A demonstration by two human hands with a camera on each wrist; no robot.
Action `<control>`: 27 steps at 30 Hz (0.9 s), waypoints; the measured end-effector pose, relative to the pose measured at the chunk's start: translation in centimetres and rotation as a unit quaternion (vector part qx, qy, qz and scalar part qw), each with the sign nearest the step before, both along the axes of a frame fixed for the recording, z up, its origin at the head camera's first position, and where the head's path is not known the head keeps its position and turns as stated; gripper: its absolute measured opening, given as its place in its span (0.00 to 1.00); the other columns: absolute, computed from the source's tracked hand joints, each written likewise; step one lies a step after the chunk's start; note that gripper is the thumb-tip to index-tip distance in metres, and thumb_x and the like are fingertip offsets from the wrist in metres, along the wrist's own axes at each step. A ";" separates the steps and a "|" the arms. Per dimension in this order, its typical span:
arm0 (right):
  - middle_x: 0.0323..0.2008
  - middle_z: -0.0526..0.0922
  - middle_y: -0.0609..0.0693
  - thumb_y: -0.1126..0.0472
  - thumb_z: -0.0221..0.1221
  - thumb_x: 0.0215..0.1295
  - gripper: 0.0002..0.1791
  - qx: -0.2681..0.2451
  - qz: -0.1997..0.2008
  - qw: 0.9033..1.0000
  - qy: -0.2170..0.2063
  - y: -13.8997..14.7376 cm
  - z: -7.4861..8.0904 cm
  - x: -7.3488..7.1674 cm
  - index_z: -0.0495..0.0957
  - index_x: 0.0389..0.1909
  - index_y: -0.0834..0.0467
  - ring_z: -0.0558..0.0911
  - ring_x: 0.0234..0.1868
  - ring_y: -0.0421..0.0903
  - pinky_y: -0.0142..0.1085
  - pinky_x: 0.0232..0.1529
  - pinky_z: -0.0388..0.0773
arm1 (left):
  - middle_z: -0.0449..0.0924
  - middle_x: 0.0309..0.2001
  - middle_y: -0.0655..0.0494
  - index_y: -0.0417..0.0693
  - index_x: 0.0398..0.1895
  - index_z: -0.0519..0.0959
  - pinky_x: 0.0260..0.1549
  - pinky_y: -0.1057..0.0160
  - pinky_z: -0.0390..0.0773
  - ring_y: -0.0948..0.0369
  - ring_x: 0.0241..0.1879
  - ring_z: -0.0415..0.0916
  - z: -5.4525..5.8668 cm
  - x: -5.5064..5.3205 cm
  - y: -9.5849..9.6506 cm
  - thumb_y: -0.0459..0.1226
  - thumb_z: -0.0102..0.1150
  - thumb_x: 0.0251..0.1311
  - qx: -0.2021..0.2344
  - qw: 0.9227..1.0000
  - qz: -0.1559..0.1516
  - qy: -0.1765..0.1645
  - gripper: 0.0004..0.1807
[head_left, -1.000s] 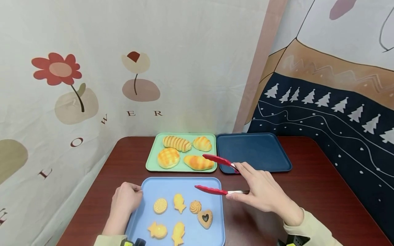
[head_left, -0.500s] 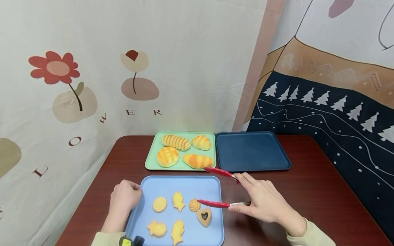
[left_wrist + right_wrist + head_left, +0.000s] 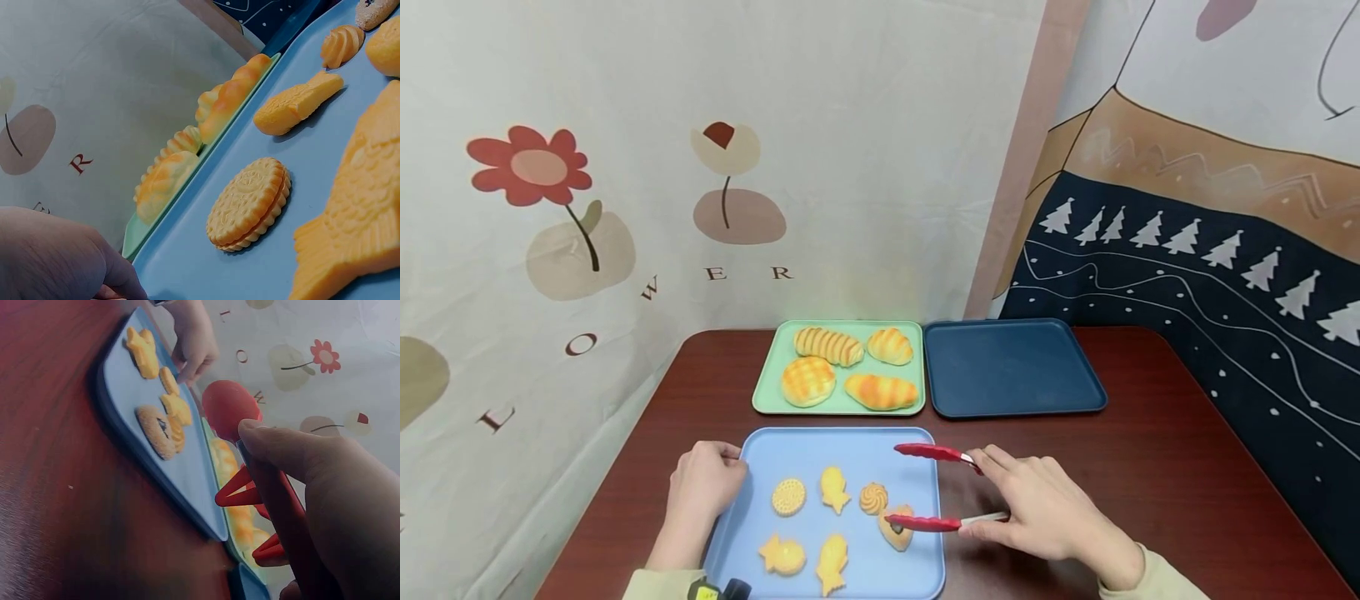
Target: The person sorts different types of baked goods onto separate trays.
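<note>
My right hand (image 3: 1037, 508) holds red-tipped tongs (image 3: 923, 523), their two arms spread apart with nothing between them. One tip overlaps the heart-shaped cookie (image 3: 900, 540) in the head view and covers part of its dark centre; whether they touch I cannot tell. Beside that cookie lies a swirl cookie (image 3: 872, 498). The light blue tray (image 3: 760, 446) also bears a round sandwich biscuit (image 3: 247, 203) and several yellow fish-shaped pieces (image 3: 832, 563). At the tray's left rim, my left hand (image 3: 706, 482) pinches the edge between thumb and curled fingers.
Behind the light blue tray stands a green tray (image 3: 767, 392) with several breads, among them a round checked bun (image 3: 808, 382). A dark blue tray (image 3: 1011, 367) adjoins it on the right. A printed cloth (image 3: 880, 167) hangs behind the brown table (image 3: 1120, 433).
My right hand has brought the open tongs down and nearer, from beside the green tray to over the light blue tray's right side. The left hand stays at the rim.
</note>
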State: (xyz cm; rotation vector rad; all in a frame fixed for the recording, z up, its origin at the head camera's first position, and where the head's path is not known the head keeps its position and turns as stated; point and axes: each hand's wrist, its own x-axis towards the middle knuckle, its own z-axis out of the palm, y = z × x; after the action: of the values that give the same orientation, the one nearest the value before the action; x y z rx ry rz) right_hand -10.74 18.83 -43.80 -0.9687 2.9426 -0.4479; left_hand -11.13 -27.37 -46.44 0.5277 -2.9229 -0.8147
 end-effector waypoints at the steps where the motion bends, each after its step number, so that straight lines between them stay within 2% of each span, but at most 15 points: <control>1: 0.49 0.82 0.38 0.14 0.54 0.58 0.51 0.000 0.003 1.000 -0.004 0.0 -0.2 0.1 0.80 0.66 0.50 0.69 0.24 0.32 0.33 0.27 0.70 | 0.88 0.36 0.46 0.36 0.41 0.89 0.32 0.46 0.77 0.52 0.30 0.80 0.0 0.0 0.0 0.32 0.58 0.57 0.000 1.000 0.001 0.001 0.13; 5: 0.47 0.82 0.38 0.15 0.54 0.58 0.50 0.003 0.014 1.000 -0.003 -0.2 -0.7 0.3 0.80 0.64 0.51 0.69 0.24 0.32 0.33 0.27 0.70 | 0.88 0.37 0.45 0.36 0.42 0.89 0.36 0.43 0.78 0.50 0.33 0.82 -0.1 -0.1 0.2 0.31 0.57 0.58 -0.005 1.000 -0.001 0.005 0.14; 11: 0.48 0.82 0.40 0.16 0.53 0.60 0.51 0.019 0.042 0.999 0.024 -0.2 -1.1 0.7 0.82 0.63 0.55 0.69 0.25 0.33 0.34 0.26 0.69 | 0.88 0.40 0.41 0.34 0.44 0.89 0.38 0.41 0.80 0.47 0.37 0.83 -0.1 -0.1 0.4 0.30 0.56 0.59 -0.004 1.000 0.000 0.003 0.15; 15: 0.43 0.80 0.39 0.17 0.54 0.62 0.49 0.017 0.068 0.997 0.036 -0.3 -1.2 0.8 0.83 0.60 0.56 0.66 0.22 0.31 0.33 0.23 0.66 | 0.88 0.42 0.39 0.33 0.45 0.88 0.38 0.41 0.80 0.46 0.37 0.83 -0.1 0.1 0.4 0.29 0.55 0.59 -0.003 1.000 0.004 0.003 0.16; 20: 0.37 0.75 0.36 0.18 0.55 0.62 0.45 0.014 0.091 0.994 0.052 -0.3 -1.1 0.8 0.83 0.58 0.54 0.63 0.19 0.30 0.31 0.20 0.60 | 0.88 0.39 0.43 0.33 0.46 0.88 0.35 0.44 0.79 0.49 0.35 0.82 -0.3 0.1 0.3 0.29 0.56 0.59 -0.005 1.000 0.001 0.008 0.16; 27: 0.39 0.77 0.37 0.19 0.53 0.65 0.44 0.033 0.106 0.993 0.044 -0.3 -0.9 0.7 0.83 0.58 0.54 0.65 0.20 0.30 0.32 0.22 0.64 | 0.88 0.41 0.42 0.34 0.47 0.88 0.37 0.43 0.77 0.49 0.35 0.81 -0.6 0.1 0.2 0.30 0.58 0.60 -0.008 1.000 -0.003 0.003 0.15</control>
State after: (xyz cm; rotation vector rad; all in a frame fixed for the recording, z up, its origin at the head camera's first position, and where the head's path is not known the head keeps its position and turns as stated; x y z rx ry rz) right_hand -10.03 18.55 -44.69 -1.3046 2.8637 -0.3055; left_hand -11.04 -27.14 -47.05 0.5152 -2.9249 -0.7918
